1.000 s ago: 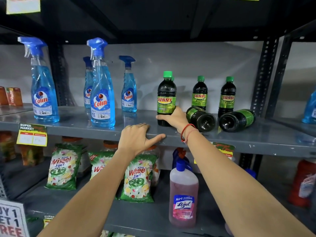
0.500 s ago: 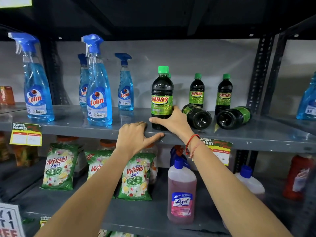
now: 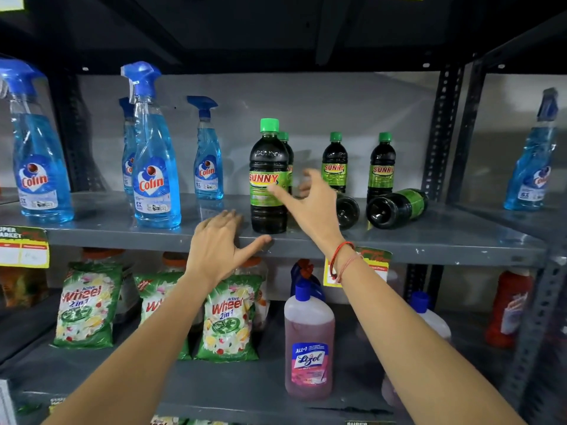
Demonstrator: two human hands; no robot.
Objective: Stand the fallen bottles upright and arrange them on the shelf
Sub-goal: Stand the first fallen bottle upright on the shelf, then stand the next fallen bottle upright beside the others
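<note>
A dark Sunny bottle (image 3: 268, 179) with a green cap stands upright near the front of the grey shelf (image 3: 429, 243), another close behind it. Two more upright Sunny bottles (image 3: 335, 162) (image 3: 381, 164) stand at the back. Two fallen Sunny bottles lie on their sides with bases toward me: one (image 3: 348, 210) partly hidden by my right hand, the other (image 3: 397, 207) further right. My right hand (image 3: 310, 204) hovers open just right of the front bottle, thumb tip near its label. My left hand (image 3: 219, 243) rests on the shelf's front edge, holding nothing.
Blue Colin spray bottles (image 3: 153, 167) stand on the left of the same shelf, one more (image 3: 534, 167) in the right bay. Below are Wheel detergent packs (image 3: 228, 317), a pink Lizol bottle (image 3: 308, 342) and a red bottle (image 3: 509, 308). A perforated upright post (image 3: 441, 127) bounds the shelf.
My right hand has let go of the front Sunny bottle's base, opened and lifted up to the right. The bottle stays standing. My left hand has not moved.
</note>
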